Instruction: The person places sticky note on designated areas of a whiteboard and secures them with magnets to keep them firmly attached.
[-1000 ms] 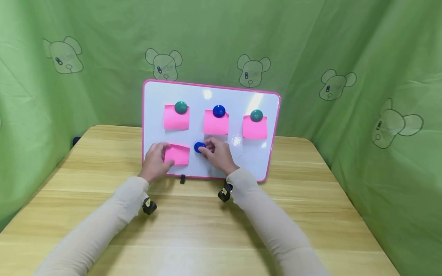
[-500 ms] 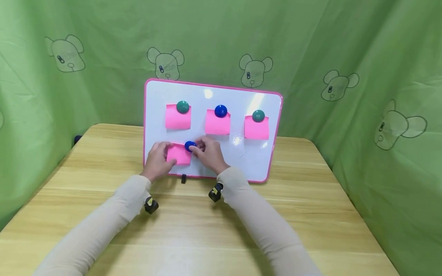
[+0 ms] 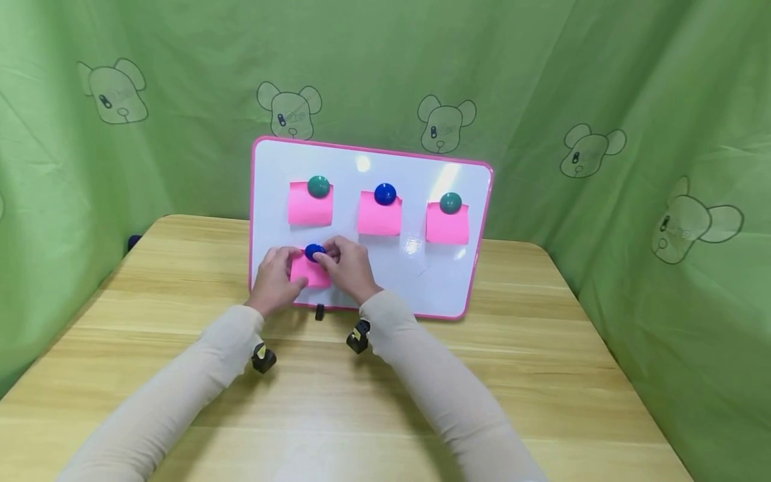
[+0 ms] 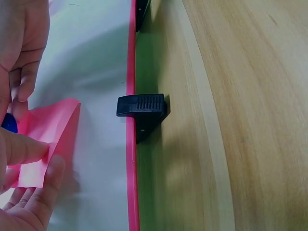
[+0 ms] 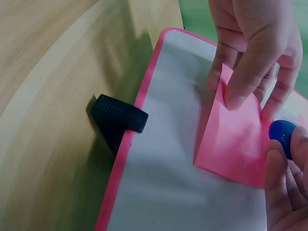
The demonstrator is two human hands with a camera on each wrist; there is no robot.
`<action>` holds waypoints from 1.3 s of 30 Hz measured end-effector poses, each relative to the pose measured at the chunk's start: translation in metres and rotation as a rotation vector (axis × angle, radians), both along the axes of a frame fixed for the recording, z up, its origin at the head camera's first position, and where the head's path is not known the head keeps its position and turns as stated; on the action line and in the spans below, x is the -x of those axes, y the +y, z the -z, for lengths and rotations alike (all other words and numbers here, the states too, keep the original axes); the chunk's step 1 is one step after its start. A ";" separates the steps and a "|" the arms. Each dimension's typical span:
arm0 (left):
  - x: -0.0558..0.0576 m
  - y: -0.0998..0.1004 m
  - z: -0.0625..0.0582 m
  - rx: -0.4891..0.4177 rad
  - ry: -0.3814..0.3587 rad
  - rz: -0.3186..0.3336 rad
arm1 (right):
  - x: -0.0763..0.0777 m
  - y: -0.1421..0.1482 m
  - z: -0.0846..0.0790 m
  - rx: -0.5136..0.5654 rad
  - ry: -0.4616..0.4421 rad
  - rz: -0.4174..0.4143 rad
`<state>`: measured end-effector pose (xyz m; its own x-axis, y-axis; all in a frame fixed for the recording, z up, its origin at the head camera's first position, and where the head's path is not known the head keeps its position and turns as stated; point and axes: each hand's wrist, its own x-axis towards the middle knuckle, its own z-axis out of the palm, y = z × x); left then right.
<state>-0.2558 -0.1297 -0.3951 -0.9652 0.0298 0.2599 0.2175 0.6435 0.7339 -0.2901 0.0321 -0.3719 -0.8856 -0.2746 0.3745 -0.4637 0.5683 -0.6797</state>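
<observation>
A pink sticky note [image 3: 310,273] lies against the lower left of a pink-framed whiteboard [image 3: 415,281]. My left hand [image 3: 274,281] pinches its left side; in the left wrist view the thumb is on the front of the paper and other fingers are behind it. My right hand [image 3: 352,266] holds a round blue magnet [image 3: 314,252] between thumb and fingers at the note's top edge. Seen from the right wrist, the blue magnet [image 5: 283,134] is by the paper's upper edge, close to the left fingertips. Whether it touches the board is hidden.
Three more pink notes hang in the board's upper row, under a green magnet [image 3: 318,187], a blue magnet [image 3: 385,194] and another green magnet [image 3: 450,203]. A black clip foot [image 4: 142,105] grips the lower edge. Wooden table [image 3: 325,402] below, green curtain [image 3: 373,60] behind.
My right hand has moved left with the blue magnet, from beside the lower note to its top edge. The left hand stays on the note.
</observation>
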 end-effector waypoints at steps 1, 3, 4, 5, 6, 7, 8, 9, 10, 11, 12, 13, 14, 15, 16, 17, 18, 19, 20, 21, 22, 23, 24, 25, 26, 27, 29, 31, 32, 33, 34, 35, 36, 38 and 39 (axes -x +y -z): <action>0.000 0.000 0.000 0.000 0.001 0.001 | 0.000 -0.001 0.000 -0.005 -0.001 0.007; 0.000 0.000 0.000 -0.003 -0.002 0.000 | -0.001 -0.003 -0.001 -0.011 0.002 0.016; 0.000 0.000 0.000 -0.002 -0.003 0.000 | -0.001 -0.003 -0.001 -0.014 0.005 0.020; 0.000 0.000 0.000 -0.001 -0.003 0.002 | -0.001 -0.004 -0.001 -0.015 0.011 0.024; 0.000 0.000 0.000 0.002 -0.002 0.002 | -0.001 -0.004 -0.001 -0.017 0.016 0.027; 0.000 0.000 0.000 0.004 0.000 0.003 | 0.000 -0.005 -0.001 -0.024 0.023 0.033; 0.000 0.000 0.000 0.006 0.002 0.003 | 0.000 -0.005 -0.001 -0.026 0.031 0.036; 0.000 0.000 0.000 0.006 0.008 0.003 | 0.000 -0.006 -0.001 -0.032 0.040 0.041; 0.000 -0.001 0.000 0.009 0.014 0.004 | 0.001 -0.006 -0.001 -0.039 0.048 0.045; 0.000 -0.001 0.001 0.010 0.018 0.005 | 0.002 -0.007 -0.001 -0.044 0.056 0.049; 0.000 -0.001 0.000 0.009 0.021 0.004 | 0.002 -0.007 0.000 -0.050 0.062 0.054; 0.000 -0.001 0.000 0.008 0.023 0.004 | 0.003 -0.007 0.000 -0.057 0.067 0.059; 0.000 0.000 0.000 0.006 0.023 0.004 | 0.004 -0.008 0.001 -0.061 0.072 0.063; 0.000 0.000 0.000 0.003 0.023 0.004 | 0.005 -0.008 0.001 -0.065 0.076 0.067; 0.000 0.000 0.000 0.001 0.020 0.004 | 0.005 -0.008 0.001 -0.068 0.077 0.071; -0.001 0.000 0.000 0.000 0.017 0.003 | 0.006 -0.008 0.002 -0.072 0.079 0.075; -0.001 0.001 -0.001 -0.002 0.015 0.003 | 0.006 -0.008 0.002 -0.077 0.081 0.080; -0.001 0.001 -0.001 -0.001 0.012 0.002 | 0.006 -0.008 0.002 -0.081 0.081 0.085; -0.001 0.001 -0.001 0.000 0.011 0.001 | 0.007 -0.009 0.002 -0.085 0.083 0.089; -0.001 0.001 -0.001 0.002 0.012 0.001 | 0.007 -0.009 0.002 -0.087 0.086 0.093; -0.001 0.001 -0.001 0.006 0.013 0.001 | 0.007 -0.009 0.002 -0.094 0.091 0.099; -0.001 0.000 -0.001 0.012 0.019 0.001 | 0.007 -0.009 0.002 -0.098 0.096 0.105; -0.001 0.000 -0.001 0.015 0.021 0.000 | 0.007 -0.010 0.002 -0.102 0.101 0.113; -0.001 0.000 -0.001 0.018 0.022 0.000 | 0.007 -0.010 0.002 -0.107 0.107 0.125; -0.001 0.000 -0.001 0.021 0.023 -0.001 | 0.007 -0.010 0.002 -0.109 0.112 0.137; -0.001 0.000 -0.002 0.023 0.023 0.000 | 0.006 -0.010 0.001 -0.111 0.116 0.150; -0.001 0.001 -0.002 0.023 0.017 -0.001 | 0.005 -0.010 0.000 -0.114 0.114 0.173; -0.001 0.001 -0.003 0.021 0.005 -0.002 | 0.004 -0.010 -0.001 -0.115 0.111 0.187; -0.001 0.001 -0.003 0.022 0.000 -0.003 | 0.003 -0.010 -0.001 -0.114 0.107 0.186; -0.001 0.002 -0.004 0.022 -0.004 -0.003 | 0.003 -0.010 -0.002 -0.116 0.104 0.183; -0.001 0.002 -0.004 0.021 -0.009 -0.003 | 0.002 -0.010 -0.002 -0.117 0.103 0.179; -0.001 0.002 -0.004 0.022 -0.011 -0.003 | 0.002 -0.010 -0.002 -0.117 0.106 0.175; -0.001 0.002 -0.004 0.022 -0.012 -0.003 | 0.002 -0.009 -0.001 -0.117 0.109 0.172; -0.001 0.002 -0.004 0.024 -0.012 -0.001 | 0.002 -0.009 -0.001 -0.114 0.109 0.166; -0.001 0.001 -0.004 0.025 -0.010 0.001 | 0.002 -0.009 -0.001 -0.112 0.111 0.163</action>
